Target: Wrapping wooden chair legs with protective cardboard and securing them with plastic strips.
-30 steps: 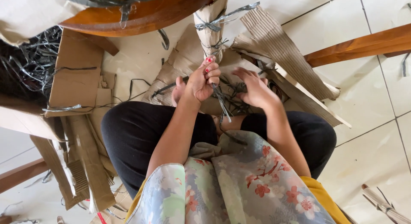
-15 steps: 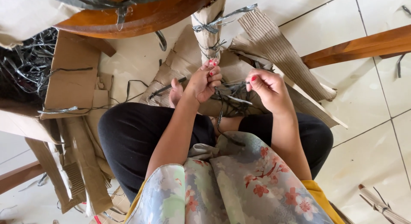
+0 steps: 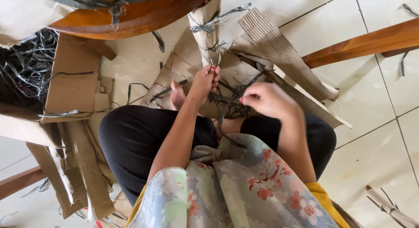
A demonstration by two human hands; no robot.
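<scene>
From the head camera, we saw the left hand (image 3: 204, 83) pinching the dark strap (image 3: 214, 58) wound round the upright cardboard roll (image 3: 205, 32), apparently to steady it. The right hand (image 3: 267, 99) was closed in a fist above the strap tangle (image 3: 229, 103) on the floor, seemingly pulling a strand taut.

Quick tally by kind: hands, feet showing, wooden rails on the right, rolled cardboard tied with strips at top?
Hands: 2, left hand, right hand
Foot: 1
Wooden rail: 1
Tied cardboard roll: 1
Total: 5
</scene>
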